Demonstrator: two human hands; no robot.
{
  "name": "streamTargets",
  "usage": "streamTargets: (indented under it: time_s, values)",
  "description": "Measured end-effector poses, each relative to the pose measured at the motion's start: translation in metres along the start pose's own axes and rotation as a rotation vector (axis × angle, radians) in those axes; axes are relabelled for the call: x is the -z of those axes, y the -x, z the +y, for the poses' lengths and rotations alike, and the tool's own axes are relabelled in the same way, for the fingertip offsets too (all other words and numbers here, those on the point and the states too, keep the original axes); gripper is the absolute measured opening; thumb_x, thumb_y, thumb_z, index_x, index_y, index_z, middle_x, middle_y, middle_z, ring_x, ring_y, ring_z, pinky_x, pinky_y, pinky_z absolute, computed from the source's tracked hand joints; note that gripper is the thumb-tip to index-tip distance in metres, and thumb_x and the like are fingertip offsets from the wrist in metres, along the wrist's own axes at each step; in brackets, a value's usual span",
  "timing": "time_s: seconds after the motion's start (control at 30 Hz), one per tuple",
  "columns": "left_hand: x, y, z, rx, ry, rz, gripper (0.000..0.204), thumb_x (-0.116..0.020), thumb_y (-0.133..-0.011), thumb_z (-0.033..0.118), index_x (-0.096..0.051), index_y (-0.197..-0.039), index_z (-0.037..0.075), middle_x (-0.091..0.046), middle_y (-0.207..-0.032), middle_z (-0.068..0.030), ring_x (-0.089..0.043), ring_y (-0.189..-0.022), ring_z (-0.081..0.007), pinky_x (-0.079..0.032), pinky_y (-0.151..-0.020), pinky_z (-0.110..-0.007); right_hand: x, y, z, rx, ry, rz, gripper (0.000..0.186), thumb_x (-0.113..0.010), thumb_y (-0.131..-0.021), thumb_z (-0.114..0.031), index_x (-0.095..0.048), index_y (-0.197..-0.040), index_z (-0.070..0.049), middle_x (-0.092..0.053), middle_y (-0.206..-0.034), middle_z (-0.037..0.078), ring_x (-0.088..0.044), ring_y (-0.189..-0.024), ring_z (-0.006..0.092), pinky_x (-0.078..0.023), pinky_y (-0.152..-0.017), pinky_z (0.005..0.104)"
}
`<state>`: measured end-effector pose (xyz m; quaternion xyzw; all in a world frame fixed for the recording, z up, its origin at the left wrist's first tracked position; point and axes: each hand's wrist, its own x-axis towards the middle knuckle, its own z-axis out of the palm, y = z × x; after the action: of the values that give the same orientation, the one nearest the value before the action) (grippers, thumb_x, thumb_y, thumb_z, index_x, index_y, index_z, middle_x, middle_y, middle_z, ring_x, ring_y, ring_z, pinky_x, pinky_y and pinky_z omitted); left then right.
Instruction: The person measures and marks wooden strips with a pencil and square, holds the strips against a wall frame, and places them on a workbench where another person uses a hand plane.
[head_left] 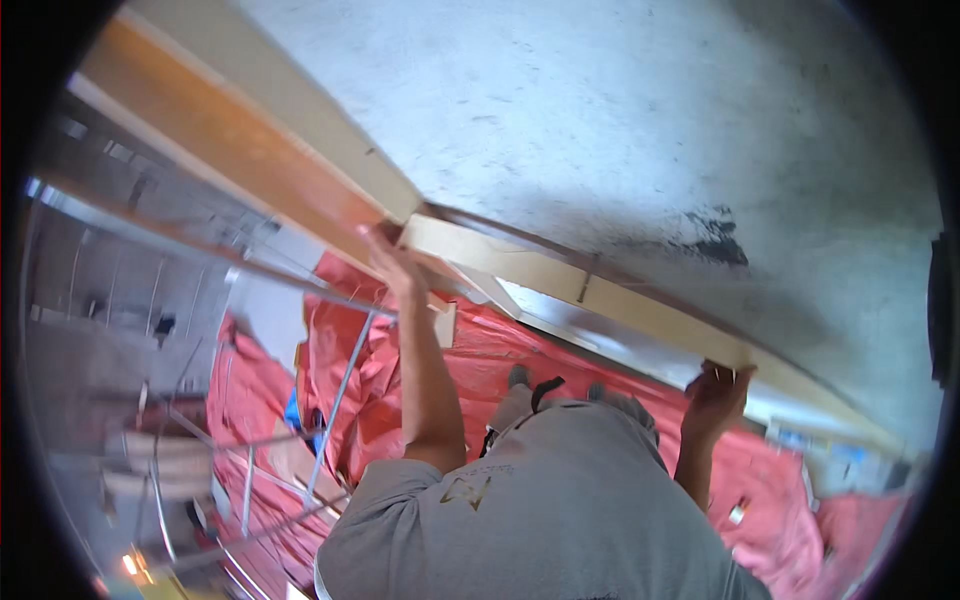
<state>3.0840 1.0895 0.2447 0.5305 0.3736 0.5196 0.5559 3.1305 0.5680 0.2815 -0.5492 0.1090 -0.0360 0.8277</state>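
Diagonally, the cream board (640, 312) runs from left hand (397, 268), fingers unclear, to right hand (714, 402), fingers clasping its edge.

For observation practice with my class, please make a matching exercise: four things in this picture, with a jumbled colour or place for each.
Things
1. Long board
2. Crumpled sheet
3. Shirt
4. Right grip

Colours or places
A. Grey
B. At the lower edge of item 1
C. Pale cream
D. Red

Right pairs: 1-C, 2-D, 3-A, 4-B
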Motion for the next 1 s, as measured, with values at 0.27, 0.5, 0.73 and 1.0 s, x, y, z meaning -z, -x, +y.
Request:
streamTargets:
  time_s: [0.27, 0.5, 0.73, 1.0]
  values:
    - [-0.015, -0.005, 0.035, -0.027, 0.036, 0.083, 0.081, -0.044, -0.108, 0.067, -0.067, -0.123, -0.009, -0.07, -0.116, -0.0218, -0.067, -0.103, -0.0328, -0.057, -0.09, -0.045, -0.072, 0.009, 0.008, -0.072, 0.054, 0.175, 0.057, -0.046, -0.111, -0.057, -0.058, -0.106, -0.001, -0.069, -0.081, 0.013, -0.063, -0.053, 0.0196, -0.051, -0.05, 0.0331]
    - [-0.029, 0.007, 0.055, -0.21, 0.045, 0.015, 0.072, -0.038, -0.113, 0.06, -0.066, -0.109, -0.005, -0.066, -0.107, -0.018, -0.065, -0.097, -0.0284, -0.054, -0.086, -0.043, -0.071, 0.028, 0.005, -0.096, 0.053, 0.182, 0.056, -0.052, -0.11, -0.055, -0.056, -0.106, 0.001, -0.069, -0.083, 0.014, -0.065, -0.055, 0.0189, -0.052, -0.05, 0.0319]
    - [-0.03, 0.0, 0.045, -0.202, 0.155, 0.06, 0.063, -0.041, -0.113, 0.056, -0.067, -0.103, -0.001, -0.067, -0.098, -0.0132, -0.066, -0.09, -0.0246, -0.054, -0.08, -0.042, -0.073, 0.027, 0.008, -0.081, 0.001, 0.175, 0.055, -0.051, -0.111, -0.053, -0.056, -0.102, 0.001, -0.068, -0.081, 0.017, -0.065, -0.057, 0.0207, -0.054, -0.054, 0.0354]
    - [-0.006, -0.031, 0.014, -0.086, 0.258, -0.013, 0.049, -0.058, -0.108, 0.041, -0.062, -0.134, -0.001, -0.067, -0.123, -0.0139, -0.064, -0.108, -0.0253, -0.054, -0.094, -0.041, -0.101, 0.009, 0.013, -0.006, 0.124, 0.142, 0.054, -0.046, -0.113, -0.051, -0.059, -0.096, -0.001, -0.066, -0.077, 0.013, -0.063, -0.059, 0.0208, -0.053, -0.057, 0.0368]
